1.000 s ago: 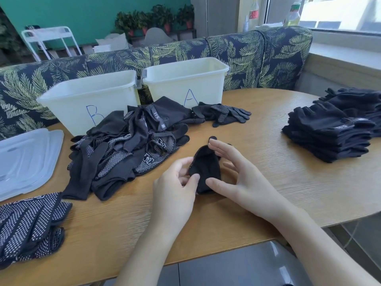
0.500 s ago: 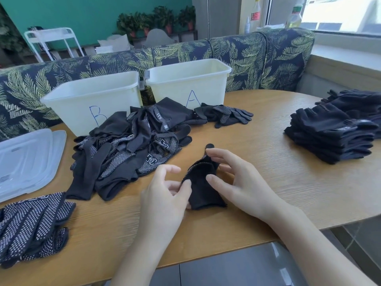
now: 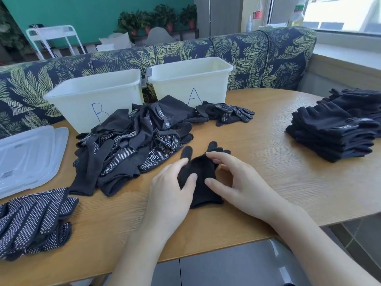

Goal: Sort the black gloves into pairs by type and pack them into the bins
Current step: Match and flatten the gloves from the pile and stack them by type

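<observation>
A plain black glove point(image 3: 203, 178) lies flat on the wooden table point(image 3: 268, 182), fingers pointing away from me. My left hand point(image 3: 171, 193) pinches its left edge and my right hand point(image 3: 237, 182) pinches its right edge and fingertips. A loose heap of black gloves point(image 3: 132, 149), some dotted, lies to the left in front of white bin B point(image 3: 92, 100). White bin A point(image 3: 191, 79) stands beside it, and a dotted pair point(image 3: 226, 113) rests at its foot. A neat stack of plain gloves point(image 3: 334, 129) sits at the right, and a dotted pile point(image 3: 35, 219) at the near left.
Clear plastic lids point(image 3: 26, 157) lie at the table's left edge. A leaf-patterned sofa back point(image 3: 257, 58) runs behind the bins. The table's rounded front edge is close to me, with grey floor point(image 3: 226, 269) below.
The glove has been laid down and spread flatter on the table; its fingers now show past my hands. Both hands shifted a little forward with it.
</observation>
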`<action>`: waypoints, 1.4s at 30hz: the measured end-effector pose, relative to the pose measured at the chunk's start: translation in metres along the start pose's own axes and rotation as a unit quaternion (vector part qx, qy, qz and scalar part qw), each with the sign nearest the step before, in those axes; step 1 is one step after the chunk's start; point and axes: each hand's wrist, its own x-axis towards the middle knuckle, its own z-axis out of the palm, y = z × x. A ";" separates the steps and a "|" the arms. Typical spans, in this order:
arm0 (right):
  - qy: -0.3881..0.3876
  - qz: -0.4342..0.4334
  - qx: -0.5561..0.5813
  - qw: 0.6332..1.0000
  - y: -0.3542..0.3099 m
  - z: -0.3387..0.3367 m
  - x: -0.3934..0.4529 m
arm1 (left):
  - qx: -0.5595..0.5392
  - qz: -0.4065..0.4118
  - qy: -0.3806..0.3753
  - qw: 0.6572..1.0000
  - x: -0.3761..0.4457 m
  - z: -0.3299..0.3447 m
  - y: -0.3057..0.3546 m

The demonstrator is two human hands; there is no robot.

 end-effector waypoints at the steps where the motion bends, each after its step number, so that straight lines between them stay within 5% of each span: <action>1: -0.006 0.003 -0.012 1.000 0.000 0.000 0.000 | 0.004 -0.014 0.000 1.000 0.001 -0.001 -0.002; 10: -0.001 0.010 -0.068 0.998 0.002 0.003 -0.001 | 0.079 -0.022 -0.020 0.996 0.001 0.001 -0.014; 18: 0.073 0.053 -0.086 0.992 0.006 -0.001 0.001 | -0.008 0.072 -0.010 0.997 -0.010 -0.005 -0.015; 34: -0.035 0.032 -0.128 0.991 -0.011 0.010 0.028 | -0.027 0.075 -0.116 0.990 -0.024 -0.014 -0.012; 42: 0.072 0.090 -0.082 0.990 0.001 -0.007 0.020 | -0.004 0.098 -0.093 0.991 -0.023 -0.015 -0.018</action>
